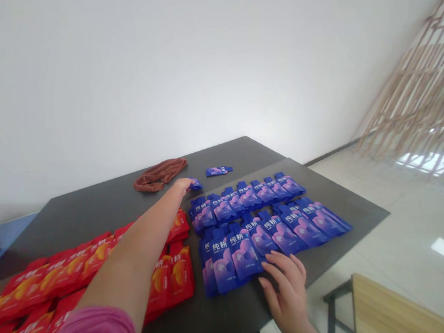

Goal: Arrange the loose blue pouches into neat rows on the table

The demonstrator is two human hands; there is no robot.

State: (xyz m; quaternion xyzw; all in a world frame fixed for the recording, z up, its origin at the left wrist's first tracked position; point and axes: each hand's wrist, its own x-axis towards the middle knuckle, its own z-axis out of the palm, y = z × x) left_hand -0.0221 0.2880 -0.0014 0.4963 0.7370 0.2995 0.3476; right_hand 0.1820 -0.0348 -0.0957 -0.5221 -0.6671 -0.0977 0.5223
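Note:
My left hand (pixel 184 184) reaches far across the table, its fingers closed on a small blue pouch (pixel 195 184). Nearer to me, blue pouches with purple fruit prints lie overlapping in two rows, a back row (pixel 244 195) and a front row (pixel 259 238). At the front row's near edge, my right hand (pixel 287 285) rests with its fingers apart; its fingertips are at the lower ends of the pouches, and I cannot tell whether they press on them. A single blue pouch (pixel 218 171) lies flat beyond the rows.
Red pouches (pixel 69 268) with orange prints fill the left side in overlapping rows, partly hidden by my left arm. A brown cloth (pixel 160 175) lies at the back of the dark table (pixel 235 321). A wooden stool (pixel 393 307) stands at the lower right, a wooden lattice (pixel 420 82) beyond.

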